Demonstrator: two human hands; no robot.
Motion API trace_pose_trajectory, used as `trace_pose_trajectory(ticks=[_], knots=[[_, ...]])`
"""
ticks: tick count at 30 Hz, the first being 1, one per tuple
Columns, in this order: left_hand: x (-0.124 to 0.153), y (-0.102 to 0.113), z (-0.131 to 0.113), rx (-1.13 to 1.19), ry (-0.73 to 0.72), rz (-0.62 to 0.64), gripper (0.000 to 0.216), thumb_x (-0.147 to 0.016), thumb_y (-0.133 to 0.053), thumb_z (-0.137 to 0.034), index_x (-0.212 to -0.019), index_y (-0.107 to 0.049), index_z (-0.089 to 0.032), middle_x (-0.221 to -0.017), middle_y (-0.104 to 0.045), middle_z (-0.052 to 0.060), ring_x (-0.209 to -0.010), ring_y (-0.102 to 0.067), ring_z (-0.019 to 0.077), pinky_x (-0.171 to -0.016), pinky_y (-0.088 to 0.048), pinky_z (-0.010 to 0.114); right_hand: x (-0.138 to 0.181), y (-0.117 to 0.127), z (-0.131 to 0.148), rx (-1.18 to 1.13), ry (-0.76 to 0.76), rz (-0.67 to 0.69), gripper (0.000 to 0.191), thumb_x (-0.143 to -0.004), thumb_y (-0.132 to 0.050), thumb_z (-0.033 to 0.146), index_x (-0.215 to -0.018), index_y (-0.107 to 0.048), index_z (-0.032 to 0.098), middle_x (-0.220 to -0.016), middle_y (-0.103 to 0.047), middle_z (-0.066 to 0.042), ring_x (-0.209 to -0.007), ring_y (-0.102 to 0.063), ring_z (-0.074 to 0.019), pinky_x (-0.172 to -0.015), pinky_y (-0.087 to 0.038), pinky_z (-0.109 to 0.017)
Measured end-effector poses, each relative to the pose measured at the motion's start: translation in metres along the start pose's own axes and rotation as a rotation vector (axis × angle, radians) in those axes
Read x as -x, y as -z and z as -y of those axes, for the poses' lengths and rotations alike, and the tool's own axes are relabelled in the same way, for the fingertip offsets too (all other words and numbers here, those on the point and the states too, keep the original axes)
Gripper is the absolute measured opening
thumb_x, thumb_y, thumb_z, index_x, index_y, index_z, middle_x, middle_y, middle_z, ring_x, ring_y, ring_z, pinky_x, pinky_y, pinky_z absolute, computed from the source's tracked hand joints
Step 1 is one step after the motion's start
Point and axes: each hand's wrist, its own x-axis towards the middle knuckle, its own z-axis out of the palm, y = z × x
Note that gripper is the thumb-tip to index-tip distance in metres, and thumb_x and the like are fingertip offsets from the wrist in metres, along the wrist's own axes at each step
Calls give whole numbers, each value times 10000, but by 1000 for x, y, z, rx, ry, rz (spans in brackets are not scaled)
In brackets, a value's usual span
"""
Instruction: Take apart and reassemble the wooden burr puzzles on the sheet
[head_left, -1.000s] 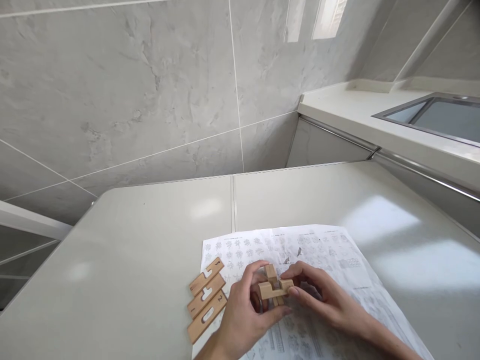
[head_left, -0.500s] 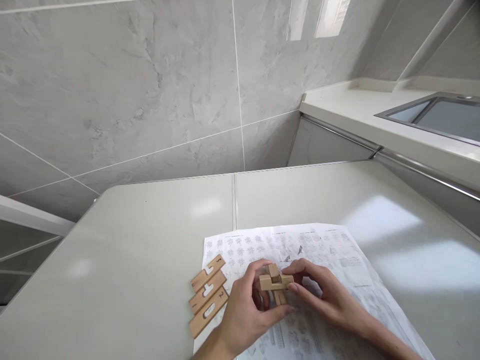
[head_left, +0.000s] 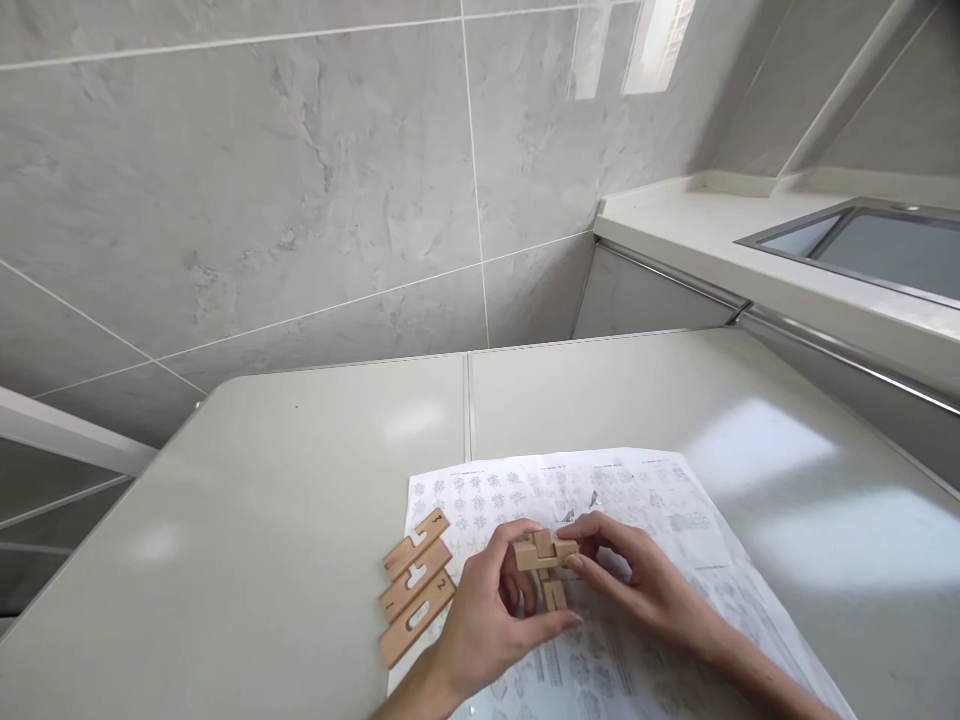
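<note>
Both my hands grip a small wooden puzzle assembly point(head_left: 545, 560) of crossed notched bars, held just above a printed instruction sheet point(head_left: 645, 510). My left hand point(head_left: 487, 620) curls round its left side, thumb below and fingers on top. From the right, my right hand point(head_left: 637, 585) pinches the horizontal bar with its fingertips. Three loose flat wooden pieces point(head_left: 415, 585), notched and marked with numbers, lie side by side at the sheet's left edge, close to my left hand.
The sheet lies on a pale grey table point(head_left: 300, 480) with a seam down its middle. Grey tiled wall point(head_left: 262, 200) stands behind. At the right is a higher white counter point(head_left: 712, 240) with a steel sink point(head_left: 877, 245).
The crossed wooden bars have shifted slightly within my fingers and sit a little lower toward the paper. The camera has tilted a bit. The three loose pieces have not moved.
</note>
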Motion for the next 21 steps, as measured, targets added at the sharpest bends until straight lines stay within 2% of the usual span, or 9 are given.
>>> trace_pose_trajectory(ticks=[6, 13, 21], knots=[[-1, 1, 2, 8, 4, 1, 717, -747, -993, -455, -1343, -632, -287, -991, -710, 32, -892, -676, 228, -718, -523, 270, 1, 0, 1, 4, -20, 5, 253, -1114, -564, 444, -1167, -693, 233, -902, -737, -51, -818, -680, -231, -747, -546, -354], [0, 2, 5, -5, 19, 0, 726, -732, -1001, -443, -1331, -624, -281, -924, -688, 4, -776, -628, 181, -659, -476, 253, 0, 0, 1, -29, -48, 30, 271, -1109, -572, 469, -1158, -684, 227, -977, -775, -80, -873, -713, -249, -750, -545, -363], [-1, 1, 0, -8, 36, 4, 721, -731, -996, -451, -1322, -622, -279, -1006, -734, 42, -934, -716, 251, -752, -558, 292, -1, 0, -1, 14, -35, 23, 251, -1112, -585, 458, -1184, -700, 246, -898, -727, -36, -809, -670, -223, -744, -526, -354]])
